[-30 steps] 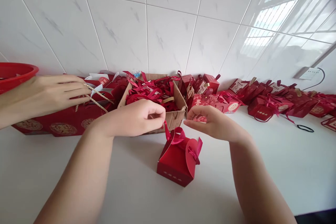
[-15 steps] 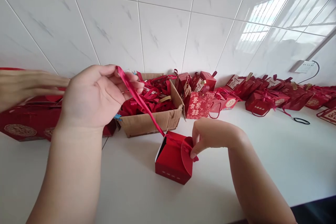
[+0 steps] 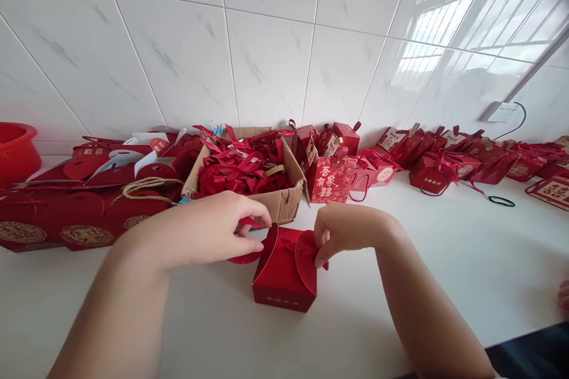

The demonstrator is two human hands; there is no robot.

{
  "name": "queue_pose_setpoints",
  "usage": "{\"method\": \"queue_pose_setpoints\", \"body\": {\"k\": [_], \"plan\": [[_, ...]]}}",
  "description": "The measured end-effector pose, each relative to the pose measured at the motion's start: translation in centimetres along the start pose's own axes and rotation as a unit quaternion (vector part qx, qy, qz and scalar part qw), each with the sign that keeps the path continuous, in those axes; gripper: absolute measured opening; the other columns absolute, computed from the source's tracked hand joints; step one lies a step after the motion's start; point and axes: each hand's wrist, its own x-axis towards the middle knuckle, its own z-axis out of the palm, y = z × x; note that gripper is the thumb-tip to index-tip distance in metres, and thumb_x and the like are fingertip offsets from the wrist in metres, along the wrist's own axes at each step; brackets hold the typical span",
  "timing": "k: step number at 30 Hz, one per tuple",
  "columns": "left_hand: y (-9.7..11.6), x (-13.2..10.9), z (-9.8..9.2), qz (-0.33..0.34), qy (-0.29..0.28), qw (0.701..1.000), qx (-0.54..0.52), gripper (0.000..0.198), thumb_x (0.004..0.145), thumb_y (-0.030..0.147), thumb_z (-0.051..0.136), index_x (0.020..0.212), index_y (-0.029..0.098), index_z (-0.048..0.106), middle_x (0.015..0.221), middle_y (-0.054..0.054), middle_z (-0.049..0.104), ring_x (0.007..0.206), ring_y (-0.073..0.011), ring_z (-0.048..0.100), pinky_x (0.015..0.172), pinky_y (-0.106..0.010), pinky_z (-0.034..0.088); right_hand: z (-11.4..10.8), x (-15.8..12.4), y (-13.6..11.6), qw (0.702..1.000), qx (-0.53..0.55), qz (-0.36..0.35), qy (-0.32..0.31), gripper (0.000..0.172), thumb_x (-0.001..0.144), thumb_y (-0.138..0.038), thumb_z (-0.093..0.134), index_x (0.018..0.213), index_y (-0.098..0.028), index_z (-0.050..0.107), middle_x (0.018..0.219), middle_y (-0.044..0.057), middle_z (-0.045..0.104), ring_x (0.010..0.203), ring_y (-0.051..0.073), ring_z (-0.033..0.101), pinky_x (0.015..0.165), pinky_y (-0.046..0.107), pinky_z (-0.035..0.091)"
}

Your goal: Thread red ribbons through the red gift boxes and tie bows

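Observation:
A small red gift box (image 3: 284, 278) stands upright on the white tabletop, pale lettering along its front. My left hand (image 3: 217, 228) is closed, thumb and fingers pinching the rounded flap on the box's left side. Red ribbon (image 3: 244, 259) shows below and between those fingers; how they grip it is partly hidden. On the other side, my right hand (image 3: 349, 228) has its thumb and fingers closed on the right flap, where more ribbon pokes out under the thumb. Both curved flaps rise at the sides of the box top.
Behind the box sits a cardboard carton (image 3: 280, 204) full of red ribbons. Red boxes with round gold emblems (image 3: 86, 234) line the left, beside a red tub (image 3: 15, 151). Finished-looking red boxes (image 3: 438, 174) and a black loop (image 3: 502, 201) are at right. A person's fingers (image 3: 563, 295) show at the right edge.
My left hand has come down and right from its raised, palm-up position with the ribbon to the box's left flap, now folded up. The other person's blurred hand at left is gone.

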Motion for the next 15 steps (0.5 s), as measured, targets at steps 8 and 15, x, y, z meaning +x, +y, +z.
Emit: {"method": "queue_pose_setpoints", "body": {"k": [8,15], "plan": [[1.8,1.9,1.3,-0.003,-0.134,0.99,0.051,0.017,0.072,0.038,0.053,0.071,0.026,0.064,0.066,-0.001,0.063,0.049,-0.0146,0.048,0.041,-0.027,0.025,-0.4,-1.2,-0.1,0.999,0.022,-0.027,-0.005,0.014,0.069,-0.031,0.06,0.062,-0.019,0.059,0.07,-0.001,0.068,0.061,0.013,0.056,0.05,0.022,0.037],[1.0,2.2,1.8,-0.03,-0.133,0.991,-0.007,0.008,0.063,0.028,0.053,0.056,0.023,0.054,0.052,0.0,0.054,0.039,-0.0128,0.035,0.039,-0.027,0.018,-0.6,-1.8,0.0,0.997,0.015,-0.076,0.01,0.009,0.066,-0.018,0.058,0.063,-0.019,0.05,0.07,-0.002,0.066,0.061,0.012,0.056,0.051,0.022,0.036]]}}
